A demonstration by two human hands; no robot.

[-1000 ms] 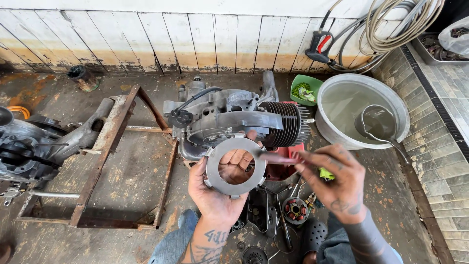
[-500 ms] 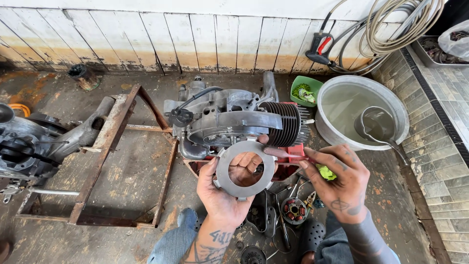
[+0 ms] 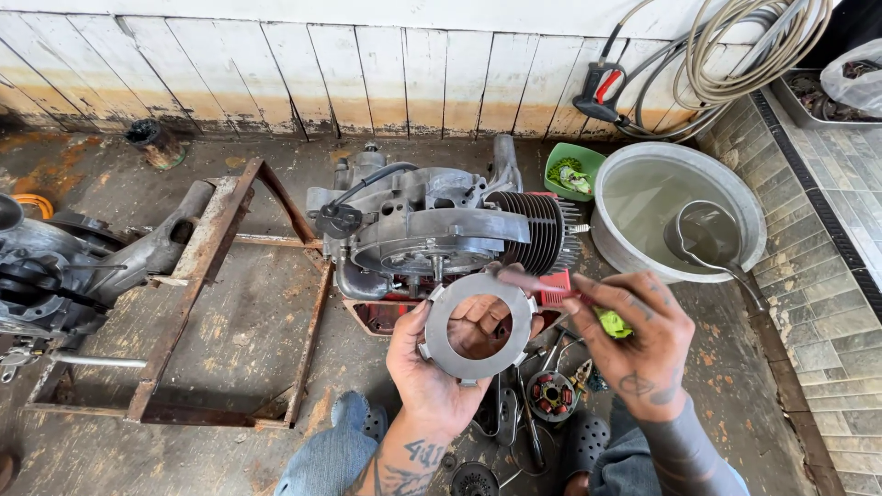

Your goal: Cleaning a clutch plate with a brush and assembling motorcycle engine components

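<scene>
— Starting with the biggest thing: that engine [image 3: 441, 230] on the concrete floor [image 3: 230, 331], with its dark finned cylinder [image 3: 540, 230], looks too heavy for you to shift one-handed. How is it sitting?

— It rests partly over a red tray [image 3: 386, 317], beside a rusty angle-iron frame [image 3: 220, 248]. You have a metal basin [image 3: 680, 207] of murky liquid to the right, a ladle [image 3: 707, 239] standing in it, and a small green tub [image 3: 571, 170] behind.

— And the part you are working on?

— The flat grey metal ring [image 3: 478, 326] is held just in front of the engine, above the loose tools by your knees. Your left hand [image 3: 436, 372] cups it from below, fingers [image 3: 531, 321] curled round its rim, thumb on the near edge.

— How will it handle?

— I'd judge it stiff, thin and fairly light, probably oily, so it could slip. Keep gripping it at the rim, where the small tabs give purchase, rather than pinching the smooth face.

— Your other hand?

— Your right hand [image 3: 638, 340] is clenched on a red-handled brush [image 3: 542, 285], its far end lying against the ring's upper right edge, with something yellow-green [image 3: 614, 323] tucked in the same fingers. The brush is light; a loose pinch would serve.
</scene>
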